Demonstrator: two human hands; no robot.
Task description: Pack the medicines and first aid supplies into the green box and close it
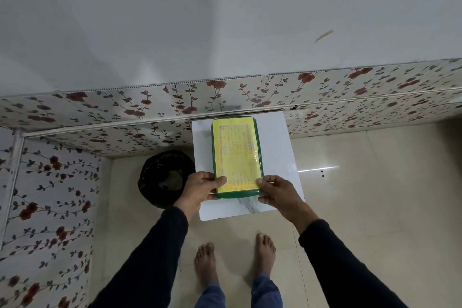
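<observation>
The green box (237, 157) lies shut on a small white marble-look table (280, 147), its lid covered by a yellow printed label. My left hand (201, 189) grips the box's near left corner, thumb on the lid. At the near right corner, my right hand (277, 194) holds the box the same way. No medicines or first aid supplies are visible outside the box.
A black bin lined with a dark bag (163, 177) stands on the floor just left of the table. Floral-tiled walls (125, 107) run behind and to the left. My bare feet (235, 262) stand on the beige floor in front of the table.
</observation>
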